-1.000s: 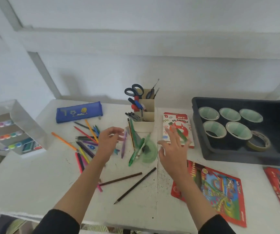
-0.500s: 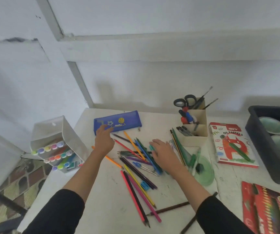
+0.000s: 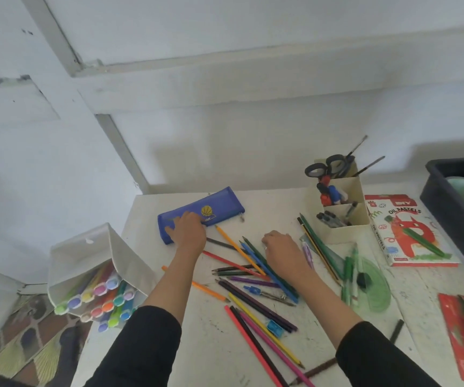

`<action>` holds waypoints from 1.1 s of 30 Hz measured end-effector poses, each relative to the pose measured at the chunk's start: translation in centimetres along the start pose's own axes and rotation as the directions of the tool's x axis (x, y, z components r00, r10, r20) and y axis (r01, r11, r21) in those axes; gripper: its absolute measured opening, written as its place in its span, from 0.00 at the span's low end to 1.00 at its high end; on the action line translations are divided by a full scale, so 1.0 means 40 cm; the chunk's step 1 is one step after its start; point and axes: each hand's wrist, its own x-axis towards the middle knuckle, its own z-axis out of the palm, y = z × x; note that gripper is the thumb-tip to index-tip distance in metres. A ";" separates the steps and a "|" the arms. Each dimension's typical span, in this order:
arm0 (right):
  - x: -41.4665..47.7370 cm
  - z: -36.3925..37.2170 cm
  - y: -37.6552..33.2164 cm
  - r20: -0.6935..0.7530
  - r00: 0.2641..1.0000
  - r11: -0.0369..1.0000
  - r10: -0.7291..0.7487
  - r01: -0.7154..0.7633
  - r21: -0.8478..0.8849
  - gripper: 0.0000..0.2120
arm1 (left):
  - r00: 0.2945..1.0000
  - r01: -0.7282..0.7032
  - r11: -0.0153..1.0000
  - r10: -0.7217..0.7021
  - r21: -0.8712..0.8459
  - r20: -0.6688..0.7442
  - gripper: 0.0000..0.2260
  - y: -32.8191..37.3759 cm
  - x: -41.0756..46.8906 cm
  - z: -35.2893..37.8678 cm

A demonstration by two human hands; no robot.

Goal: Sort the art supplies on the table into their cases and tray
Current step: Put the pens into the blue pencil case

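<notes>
Head view: worn on my head, facing forward and down across the table [image 3: 275, 208] toward its far edge and the wall [image 3: 253, 135].
Nearness: close over the table's near edge.

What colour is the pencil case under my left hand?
The pencil case is blue with a yellow basketball picture, clearest in the head view.

You are at an arts-and-crafts desk, in what looks like a home or a small studio. A white table [image 3: 205, 339] with small dark marks stands against a plain white wall [image 3: 253, 149], with patterned floor tiles [image 3: 29, 339] beside it. On it are coloured pencils [image 3: 253, 303], an oil pastels box [image 3: 409, 233], a case of markers [image 3: 94, 275], and a desk organiser [image 3: 345, 216] holding scissors [image 3: 325, 167] and brushes [image 3: 370, 166].
</notes>
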 end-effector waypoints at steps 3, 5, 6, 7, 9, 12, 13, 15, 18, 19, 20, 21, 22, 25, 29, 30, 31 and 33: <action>-0.005 -0.006 -0.003 0.001 1.000 1.000 -0.002 0.002 0.017 0.13 | 0.998 0.033 0.999 -0.034 -0.011 -0.057 0.12 -0.004 -0.003 0.001; -0.008 -0.014 -0.006 0.008 1.000 1.000 -0.005 0.005 0.007 0.14 | 0.992 0.044 0.998 -0.049 -0.051 -0.113 0.14 -0.008 -0.014 -0.009; -0.011 -0.019 -0.007 0.016 1.000 1.000 -0.002 0.002 0.002 0.14 | 0.987 0.036 0.996 -0.048 -0.078 -0.156 0.14 -0.010 -0.021 -0.016; -0.013 -0.025 -0.008 0.029 1.000 1.000 0.004 -0.004 -0.002 0.15 | 0.977 0.016 0.995 -0.037 -0.098 -0.209 0.15 -0.011 -0.028 -0.023; -0.013 -0.035 -0.009 0.083 0.996 1.000 0.023 -0.023 -0.002 0.16 | 0.941 -0.079 0.993 0.045 -0.090 -0.335 0.14 -0.008 -0.038 -0.037; -0.010 -0.068 -0.021 0.142 0.989 0.998 0.025 -0.032 0.046 0.24 | 0.839 -0.255 0.964 0.184 -0.072 -0.513 0.13 0.020 -0.065 -0.080; -0.011 -0.086 -0.031 0.109 0.994 0.993 0.022 -0.034 0.114 0.28 | 0.796 -0.311 0.947 0.215 -0.077 -0.566 0.13 0.033 -0.075 -0.100; -0.017 -0.136 -0.054 -0.044 0.999 0.942 0.020 -0.004 0.334 0.31 | 0.710 -0.427 0.900 0.278 -0.082 -0.647 0.15 0.058 -0.098 -0.147; -0.028 -0.240 -0.069 -0.335 0.942 0.801 0.026 0.181 0.571 0.32 | 0.628 -0.600 0.795 0.400 -0.089 -0.668 0.15 0.092 -0.135 -0.205; -0.032 -0.274 -0.065 -0.427 0.904 0.795 0.007 0.254 0.551 0.31 | 0.605 -0.648 0.756 0.438 -0.091 -0.665 0.14 0.103 -0.149 -0.217; -0.037 -0.305 -0.059 -0.500 0.866 0.807 -0.029 0.315 0.499 0.28 | 0.592 -0.681 0.724 0.458 -0.108 -0.662 0.13 0.115 -0.165 -0.226; -0.046 -0.332 -0.050 -0.544 0.837 0.821 -0.066 0.355 0.448 0.23 | 0.595 -0.699 0.701 0.457 -0.145 -0.661 0.12 0.126 -0.182 -0.231; -0.059 -0.357 -0.042 -0.559 0.824 0.837 -0.088 0.366 0.407 0.19 | 0.612 -0.702 0.684 0.439 -0.196 -0.658 0.12 0.139 -0.203 -0.234; -0.104 -0.406 -0.024 -0.561 0.824 0.897 -0.079 0.304 0.321 0.09 | 0.671 -0.678 0.643 0.345 -0.356 -0.656 0.13 0.178 -0.265 -0.240; -0.155 -0.436 -0.011 -0.538 0.840 0.951 -0.068 0.217 0.219 0.08 | 0.584 -0.771 0.538 0.386 -0.340 -0.714 0.18 0.245 -0.371 -0.251; -0.163 -0.441 -0.010 -0.543 0.836 0.954 -0.077 0.220 0.203 0.08 | 0.579 -0.793 0.501 0.444 -0.346 -0.684 0.20 0.264 -0.395 -0.256; -0.172 -0.444 -0.006 -0.550 0.830 0.956 -0.087 0.225 0.189 0.07 | 0.575 -0.808 0.470 0.502 -0.355 -0.646 0.21 0.282 -0.418 -0.258; -0.187 -0.447 -0.001 -0.554 0.826 0.958 -0.099 0.230 0.172 0.06 | 0.559 -0.827 0.423 0.549 -0.370 -0.621 0.19 0.312 -0.446 -0.257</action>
